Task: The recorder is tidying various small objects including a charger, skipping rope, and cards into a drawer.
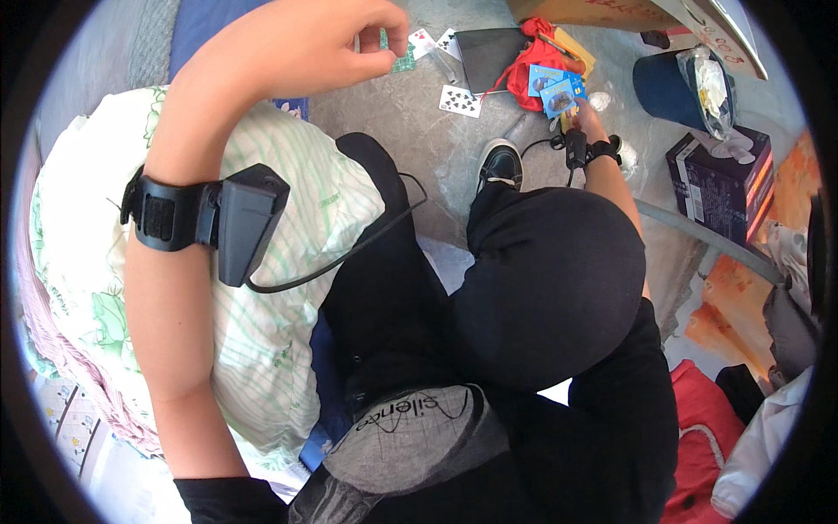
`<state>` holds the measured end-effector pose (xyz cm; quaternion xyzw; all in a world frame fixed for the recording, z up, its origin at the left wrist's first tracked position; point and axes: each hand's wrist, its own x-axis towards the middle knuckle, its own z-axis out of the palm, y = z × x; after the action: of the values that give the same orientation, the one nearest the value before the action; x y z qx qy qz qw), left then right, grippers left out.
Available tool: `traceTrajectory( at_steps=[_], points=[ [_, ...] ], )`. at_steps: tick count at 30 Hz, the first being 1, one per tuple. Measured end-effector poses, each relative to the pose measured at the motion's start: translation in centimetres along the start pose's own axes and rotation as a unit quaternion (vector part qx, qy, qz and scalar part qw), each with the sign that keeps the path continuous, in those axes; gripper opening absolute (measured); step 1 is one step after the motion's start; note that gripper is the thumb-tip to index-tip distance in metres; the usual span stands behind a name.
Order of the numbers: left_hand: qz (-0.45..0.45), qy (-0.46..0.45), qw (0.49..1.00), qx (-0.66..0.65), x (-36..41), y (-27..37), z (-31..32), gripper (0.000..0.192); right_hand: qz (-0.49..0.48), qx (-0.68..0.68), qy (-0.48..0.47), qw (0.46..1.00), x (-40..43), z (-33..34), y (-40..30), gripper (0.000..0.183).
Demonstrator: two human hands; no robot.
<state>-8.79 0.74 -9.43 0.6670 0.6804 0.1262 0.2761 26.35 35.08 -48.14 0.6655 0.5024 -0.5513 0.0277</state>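
Note:
My left hand [376, 42] is at the top, its fingers curled around a gap, over green-patterned cards [403, 60]; whether it grips one is unclear. Playing cards with their faces up, among them a spade card [459, 101], a red-suited card [421, 40] and a black-suited card [449, 44], lie on the floor to its right. Several blue picture cards [560, 97] overlap in front of a red cloth or bag [520, 72]. At their lower right corner my right hand [589, 123] pinches them, its fingers partly hidden. A dark flat folder-like item [488, 57] lies beside the red cloth.
A dark blue bin [668, 88] with a plastic liner and a dark box [723, 183] stand at the right. A cardboard box [596, 12] is at the top. A grey tube [710, 239] crosses the right side. Cables run from both wrist devices. A patterned pillow [281, 190] lies under my left arm.

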Motion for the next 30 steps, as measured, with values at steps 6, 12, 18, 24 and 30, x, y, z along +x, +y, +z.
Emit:
traceTrajectory(
  at_steps=[6,12,18,24,30],
  points=[
    [0.000,-0.007,1.000,-0.002,0.0,-0.3,-0.3,0.017,-0.037,0.115,0.042,0.992,0.6,2.0,-0.5,0.057],
    [0.002,-0.024,1.000,-0.008,0.9,-0.7,0.6,0.016,-0.010,0.204,-0.001,0.979,3.4,-0.2,1.0,0.061],
    [0.048,-0.073,0.994,0.072,5.8,-0.8,4.1,0.019,0.036,0.269,0.247,0.930,0.6,3.0,0.9,0.080],
    [-0.023,-0.094,0.995,0.038,16.7,-2.4,10.9,0.026,0.041,0.325,0.195,0.925,-2.5,8.7,-0.9,0.045],
    [-0.050,0.011,0.996,-0.075,25.7,-4.4,20.4,0.044,0.019,0.418,0.147,0.896,-3.9,8.1,1.0,0.029]
  ],
)
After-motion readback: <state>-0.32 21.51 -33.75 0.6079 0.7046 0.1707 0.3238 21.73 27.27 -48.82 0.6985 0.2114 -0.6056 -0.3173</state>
